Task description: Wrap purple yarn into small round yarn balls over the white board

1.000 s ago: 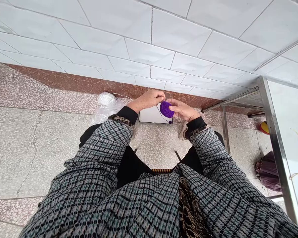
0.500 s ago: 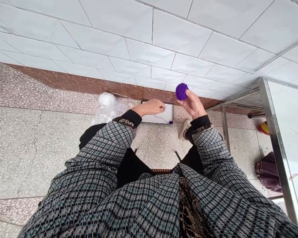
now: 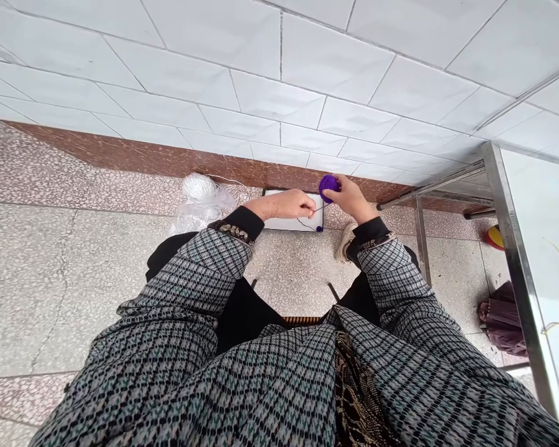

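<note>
A round ball of purple yarn (image 3: pixel 328 187) is gripped by the fingers of my right hand (image 3: pixel 351 197). From it a thin strand of yarn (image 3: pixel 323 207) runs taut to my left hand (image 3: pixel 291 203), whose fingers are pinched closed on it. Below both hands a shallow white tray (image 3: pixel 279 224) with a dark rim lies on the floor, partly hidden by my left hand. In its near right corner sits a small dark purple yarn bit (image 3: pixel 319 229), with a loose strand trailing from it toward my left hand.
Left of the tray, a ball of white yarn (image 3: pixel 199 187) lies with clear plastic bagging (image 3: pixel 198 217) against the wall base. A metal-framed table (image 3: pixel 517 261) stands at the right, with a dark purple cloth-like item (image 3: pixel 505 320) beneath. White tiled wall (image 3: pixel 279 56) rises ahead.
My right hand has lowered and moved left with the purple yarn ball, turning over so its back shows more. My left hand has shifted slightly right, still pinching the strand.
</note>
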`<state>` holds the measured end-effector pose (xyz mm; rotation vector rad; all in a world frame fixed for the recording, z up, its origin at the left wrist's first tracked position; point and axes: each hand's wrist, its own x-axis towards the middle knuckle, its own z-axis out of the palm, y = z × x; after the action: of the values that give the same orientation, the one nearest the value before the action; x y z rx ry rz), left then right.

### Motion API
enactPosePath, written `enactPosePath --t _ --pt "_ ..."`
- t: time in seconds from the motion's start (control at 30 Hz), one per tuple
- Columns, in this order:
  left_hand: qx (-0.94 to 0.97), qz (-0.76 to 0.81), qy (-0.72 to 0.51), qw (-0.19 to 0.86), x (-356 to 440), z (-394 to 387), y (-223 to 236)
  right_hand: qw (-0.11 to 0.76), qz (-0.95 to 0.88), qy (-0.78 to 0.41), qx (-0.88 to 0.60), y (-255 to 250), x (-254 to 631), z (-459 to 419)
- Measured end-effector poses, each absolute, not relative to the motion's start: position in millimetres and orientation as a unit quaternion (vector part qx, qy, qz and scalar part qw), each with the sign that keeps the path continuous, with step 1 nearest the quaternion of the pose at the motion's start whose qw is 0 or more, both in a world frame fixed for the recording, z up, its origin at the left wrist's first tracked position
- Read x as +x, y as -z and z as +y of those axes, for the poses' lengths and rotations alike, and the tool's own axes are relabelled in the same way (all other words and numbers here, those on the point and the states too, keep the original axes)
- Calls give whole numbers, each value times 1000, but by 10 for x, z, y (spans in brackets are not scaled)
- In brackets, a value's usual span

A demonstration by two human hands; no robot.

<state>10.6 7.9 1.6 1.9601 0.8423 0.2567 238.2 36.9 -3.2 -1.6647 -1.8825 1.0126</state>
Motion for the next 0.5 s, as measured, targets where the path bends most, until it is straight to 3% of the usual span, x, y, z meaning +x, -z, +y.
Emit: enactPosePath --t 0.1,0.33,0.5 --pt "789 412 -158 428 -47 186 -33 164 -706 -401 -560 -10 2358 314" --pt "774 470 -189 379 -178 264 -72 97 -654 -639 -392 -36 2353 261" --pt "763 476 -220 377 -124 274 -26 142 -629 -704 -298 -115 2334 225"
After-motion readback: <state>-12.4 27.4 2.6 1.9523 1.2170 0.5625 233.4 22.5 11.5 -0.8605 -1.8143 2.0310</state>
